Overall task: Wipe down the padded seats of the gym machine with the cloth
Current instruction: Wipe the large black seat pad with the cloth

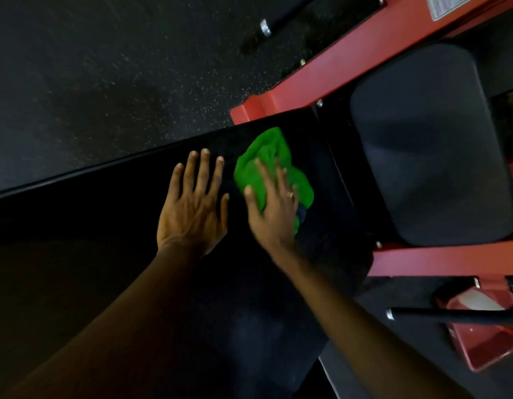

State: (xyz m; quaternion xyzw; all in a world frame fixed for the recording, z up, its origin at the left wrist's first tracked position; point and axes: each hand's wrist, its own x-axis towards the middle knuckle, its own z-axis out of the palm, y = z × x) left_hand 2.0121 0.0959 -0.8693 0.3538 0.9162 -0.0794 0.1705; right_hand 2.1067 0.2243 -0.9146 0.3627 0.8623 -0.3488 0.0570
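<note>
A bright green cloth point(267, 159) lies bunched on a long black padded seat point(105, 226) that runs across the middle of the view. My right hand point(274, 208) presses flat on the cloth's near part with straight fingers; it is blurred. My left hand point(193, 203) rests flat on the pad just left of the cloth, fingers spread, touching only the pad. A second, grey-black padded seat point(431, 145) sits to the right, apart from both hands.
The machine's red steel frame point(330, 79) runs behind and between the pads, with another red beam point(439, 259) below the right pad. A black bar point(451, 313) and a red foot plate point(485, 349) sit at lower right. Speckled black rubber floor point(105, 67) fills the upper left.
</note>
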